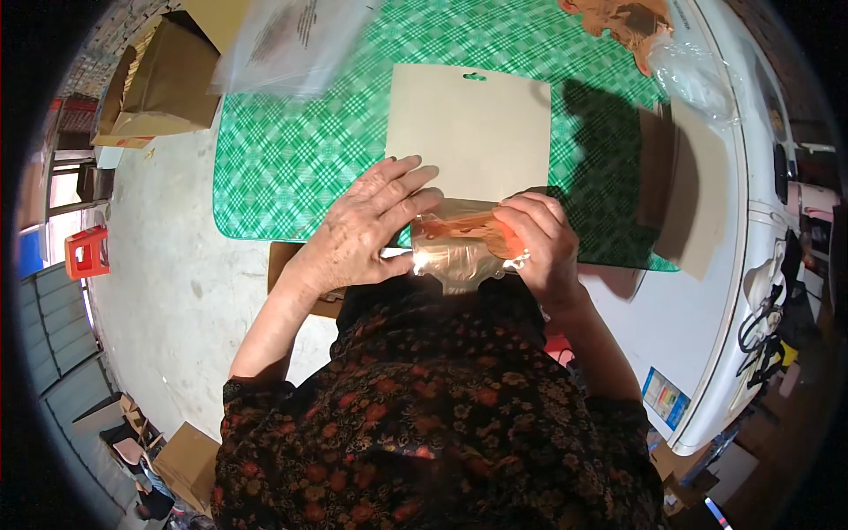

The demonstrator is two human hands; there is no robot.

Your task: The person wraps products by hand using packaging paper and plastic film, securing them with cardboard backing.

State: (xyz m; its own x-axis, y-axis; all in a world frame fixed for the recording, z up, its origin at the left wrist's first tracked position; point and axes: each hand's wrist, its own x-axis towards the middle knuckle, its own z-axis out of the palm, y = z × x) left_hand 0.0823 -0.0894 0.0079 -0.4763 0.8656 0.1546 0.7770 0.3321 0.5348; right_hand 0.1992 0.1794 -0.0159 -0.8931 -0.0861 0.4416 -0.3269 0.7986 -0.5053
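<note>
A clear plastic bag [459, 261] spans the gap between my hands at the table's near edge. Thin, crumpled orange material [464, 227] shows in or behind it; which, I cannot tell. My right hand [543, 243] is closed on the bag's right side, fingers curled over the orange part. My left hand [362, 228] lies with fingers stretched over the lower left of a beige card [468, 132], its thumb beside the bag's left edge. The card lies flat, with a hanging slot near its far edge. Its near edge meets the bag.
A green checked cloth [291, 168] covers the table. Clear plastic sheets [291, 44] lie at its far left; orange material [627, 26] and crumpled clear plastic [698, 79] at its far right. Another beige card [702, 185] rests at the right. A cardboard box [163, 84] stands left, an orange stool [87, 253] below it.
</note>
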